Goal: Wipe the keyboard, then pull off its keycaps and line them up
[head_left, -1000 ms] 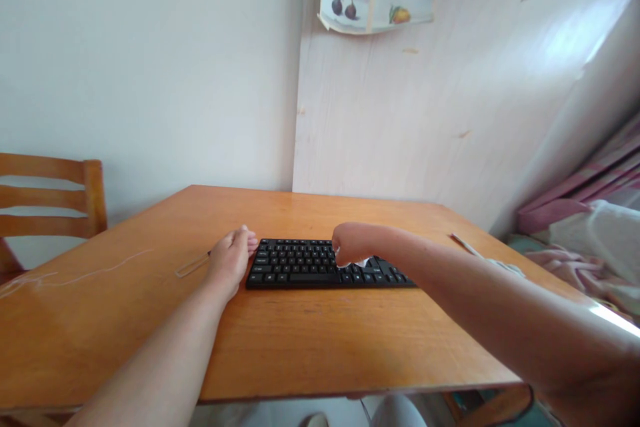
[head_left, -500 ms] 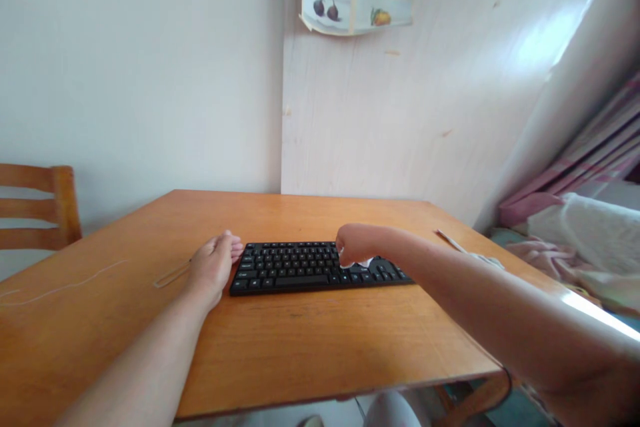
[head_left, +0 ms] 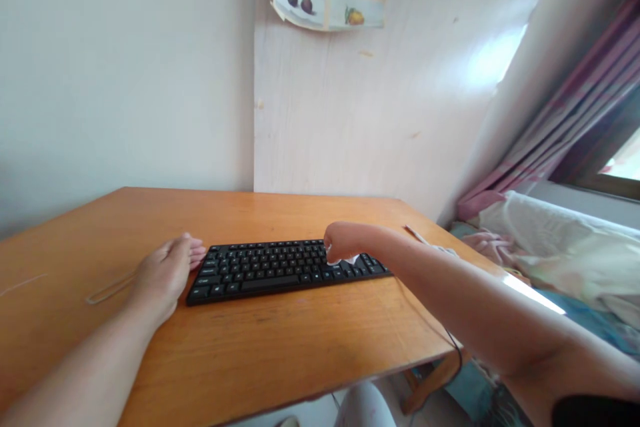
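A black computer keyboard (head_left: 270, 267) lies on the wooden table. My left hand (head_left: 167, 270) rests on the tabletop at its left end, fingers stretched out and holding nothing; whether the fingertips touch the keyboard's edge I cannot tell. Over the right-hand part of the keys, my right hand (head_left: 343, 241) is closed round a crumpled white tissue (head_left: 350, 260). A little of the tissue shows below the fingers, against the keys. The right forearm hides the far right end of the keyboard.
Left of my left hand lies a looped beige cord (head_left: 107, 291). A thin pencil-like stick (head_left: 415, 234) and a whitish cloth (head_left: 445, 251) lie at the table's right side. A dark cable (head_left: 457, 350) hangs over the front edge. Bedding (head_left: 550, 233) is beyond.
The camera view has turned to the right, so everything appears shifted left. My right hand is still over the right part of the keys with the tissue, and my left hand stays beside the keyboard.
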### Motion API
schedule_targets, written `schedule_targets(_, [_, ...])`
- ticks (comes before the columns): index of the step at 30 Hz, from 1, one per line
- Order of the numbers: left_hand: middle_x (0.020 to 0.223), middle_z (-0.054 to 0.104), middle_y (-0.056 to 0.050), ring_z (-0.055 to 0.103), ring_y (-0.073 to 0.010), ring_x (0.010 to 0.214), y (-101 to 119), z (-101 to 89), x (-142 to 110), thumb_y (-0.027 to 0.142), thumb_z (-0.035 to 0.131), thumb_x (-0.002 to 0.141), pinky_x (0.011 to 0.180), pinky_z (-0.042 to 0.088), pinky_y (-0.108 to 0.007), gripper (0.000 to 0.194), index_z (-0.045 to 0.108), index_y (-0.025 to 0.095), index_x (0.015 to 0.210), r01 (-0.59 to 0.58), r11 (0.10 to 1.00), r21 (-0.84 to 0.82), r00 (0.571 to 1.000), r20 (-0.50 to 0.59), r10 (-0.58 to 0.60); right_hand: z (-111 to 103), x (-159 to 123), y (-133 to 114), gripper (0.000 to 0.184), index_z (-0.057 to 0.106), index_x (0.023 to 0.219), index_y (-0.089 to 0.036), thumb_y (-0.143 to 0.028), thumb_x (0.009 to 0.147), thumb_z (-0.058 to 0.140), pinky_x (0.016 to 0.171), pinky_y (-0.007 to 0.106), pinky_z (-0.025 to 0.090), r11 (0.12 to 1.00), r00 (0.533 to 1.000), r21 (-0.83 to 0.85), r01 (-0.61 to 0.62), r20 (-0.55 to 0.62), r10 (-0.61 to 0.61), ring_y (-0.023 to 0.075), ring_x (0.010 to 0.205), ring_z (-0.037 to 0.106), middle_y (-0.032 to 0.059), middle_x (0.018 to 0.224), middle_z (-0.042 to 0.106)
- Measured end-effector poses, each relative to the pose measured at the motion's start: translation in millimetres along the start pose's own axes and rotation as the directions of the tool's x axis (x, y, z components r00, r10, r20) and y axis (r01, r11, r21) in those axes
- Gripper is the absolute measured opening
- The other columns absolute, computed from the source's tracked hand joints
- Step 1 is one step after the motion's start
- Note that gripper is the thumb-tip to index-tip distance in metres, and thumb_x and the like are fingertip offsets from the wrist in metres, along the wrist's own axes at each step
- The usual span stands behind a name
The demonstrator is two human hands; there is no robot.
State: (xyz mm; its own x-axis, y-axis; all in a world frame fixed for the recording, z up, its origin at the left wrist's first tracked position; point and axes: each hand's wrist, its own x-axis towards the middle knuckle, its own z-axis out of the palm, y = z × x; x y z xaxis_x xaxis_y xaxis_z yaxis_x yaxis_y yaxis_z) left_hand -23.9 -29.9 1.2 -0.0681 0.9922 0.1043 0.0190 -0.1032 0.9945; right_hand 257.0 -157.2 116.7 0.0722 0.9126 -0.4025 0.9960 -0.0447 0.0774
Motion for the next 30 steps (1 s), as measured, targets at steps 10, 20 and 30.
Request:
schedule_targets(10, [0.079, 0.069, -0.004, 0.067, -0.0177, 0.078, -6.1, -2.1, 7.7, 0.038, 0.052, 0.086, 0.088, 0.054, -0.038, 0.027, 0.064, 0.014, 0.086, -0.001, 1.0, 0.001, 1.0, 0.001, 0.001, -0.8, -12.5, 9.7, 0.028, 0.075, 0.089, -0.007, -0.021, 0.072, 0.058, 0.055, 0.024, 0.042, 0.999, 0.998, -0.009, -0.05, 0.029, 0.051, 0.0173, 0.066, 0.063, 0.0126, 0.08, 0.074])
schedule_targets(20, [0.081, 0.07, -0.004, 0.068, -0.0198, 0.082, -4.2, -0.8, 6.8, 0.036, 0.053, 0.084, 0.091, 0.054, -0.041, 0.024, 0.064, 0.015, 0.085, 0.004, 1.0, 0.017, 1.0, -0.004, -0.004, 4.0, -12.3, 32.1, 0.029, 0.076, 0.088, -0.008, -0.021, 0.068, 0.06, 0.059, 0.026, 0.044, 0.99, 0.99, -0.024, -0.141, 0.004, 0.141, 0.0193, 0.068, 0.065, 0.0134, 0.081, 0.074])
schedule_targets(30, [0.078, 0.069, -0.002, 0.067, -0.0185, 0.081, 1.4, 0.6, 3.4, 0.035, 0.052, 0.084, 0.094, 0.052, -0.041, 0.021, 0.064, 0.017, 0.082, 0.043, 0.999, -0.003, 0.999, -0.011, -0.043, 21.5, -18.4, 76.3, 0.016, 0.071, 0.078, -0.014, -0.025, 0.07, 0.063, 0.054, 0.021, 0.041, 0.93, 0.973, 0.314, -0.192, -0.062, 0.222, 0.012, 0.056, 0.056, 0.0031, 0.066, 0.067])
